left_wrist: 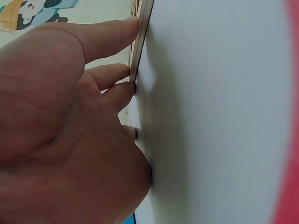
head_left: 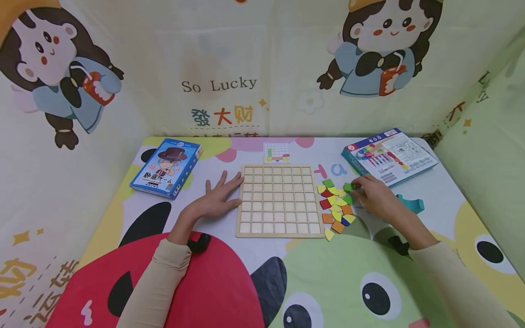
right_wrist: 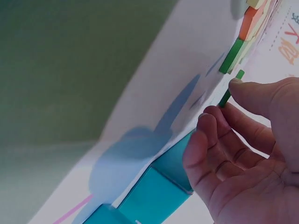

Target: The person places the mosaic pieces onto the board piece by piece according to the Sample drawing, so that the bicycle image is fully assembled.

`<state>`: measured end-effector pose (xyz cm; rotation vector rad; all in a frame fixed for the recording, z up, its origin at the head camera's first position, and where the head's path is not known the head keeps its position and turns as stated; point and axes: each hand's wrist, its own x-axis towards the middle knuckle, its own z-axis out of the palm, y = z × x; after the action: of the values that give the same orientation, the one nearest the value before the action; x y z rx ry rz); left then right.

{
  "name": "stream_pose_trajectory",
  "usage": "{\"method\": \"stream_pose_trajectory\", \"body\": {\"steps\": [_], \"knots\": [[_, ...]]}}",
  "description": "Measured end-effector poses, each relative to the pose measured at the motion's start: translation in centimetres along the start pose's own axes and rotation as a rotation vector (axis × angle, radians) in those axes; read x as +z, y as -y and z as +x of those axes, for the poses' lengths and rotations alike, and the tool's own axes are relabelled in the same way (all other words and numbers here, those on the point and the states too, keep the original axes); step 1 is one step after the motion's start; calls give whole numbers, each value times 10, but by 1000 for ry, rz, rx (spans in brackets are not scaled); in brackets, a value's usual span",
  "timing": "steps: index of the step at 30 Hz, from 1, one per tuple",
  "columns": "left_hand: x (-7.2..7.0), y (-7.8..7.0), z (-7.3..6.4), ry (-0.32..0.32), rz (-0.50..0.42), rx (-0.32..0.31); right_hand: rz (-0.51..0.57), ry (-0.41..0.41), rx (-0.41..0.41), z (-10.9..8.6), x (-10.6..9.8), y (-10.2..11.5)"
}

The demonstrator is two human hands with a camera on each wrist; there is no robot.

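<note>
A wooden grid board (head_left: 280, 201) of square cells lies in the middle of the table. My left hand (head_left: 215, 196) rests at its left edge with fingers spread, thumb and fingertips at the frame, as the left wrist view (left_wrist: 74, 112) also shows. Right of the board lies a loose group of colored tiles (head_left: 336, 205) in yellow, red, orange, green and blue. Over the upper right of that group, my right hand (head_left: 375, 196) pinches a green tile (right_wrist: 227, 93) between thumb and index finger. In the right wrist view its other fingers are curled beneath.
A small pattern card (head_left: 276, 152) lies beyond the board. At the left is a blue game box (head_left: 167, 167), at the right a teal-edged box (head_left: 389, 157). A teal block-like piece (head_left: 412, 204) sits beside my right wrist. The tablecloth (head_left: 328, 282) has cartoon prints.
</note>
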<state>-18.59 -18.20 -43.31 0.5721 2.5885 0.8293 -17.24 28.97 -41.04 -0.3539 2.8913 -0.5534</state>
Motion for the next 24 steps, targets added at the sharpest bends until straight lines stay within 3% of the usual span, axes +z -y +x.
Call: {"method": "stream_pose_trajectory", "body": {"steps": [8, 16, 24], "knots": [[2, 2, 1, 1, 3, -4, 13, -14, -16, 2, 2, 12], [2, 3, 0, 0, -1, 4, 48, 16, 29, 9, 6, 34], [2, 3, 1, 8, 1, -4, 33, -3, -24, 15, 14, 50]]}}
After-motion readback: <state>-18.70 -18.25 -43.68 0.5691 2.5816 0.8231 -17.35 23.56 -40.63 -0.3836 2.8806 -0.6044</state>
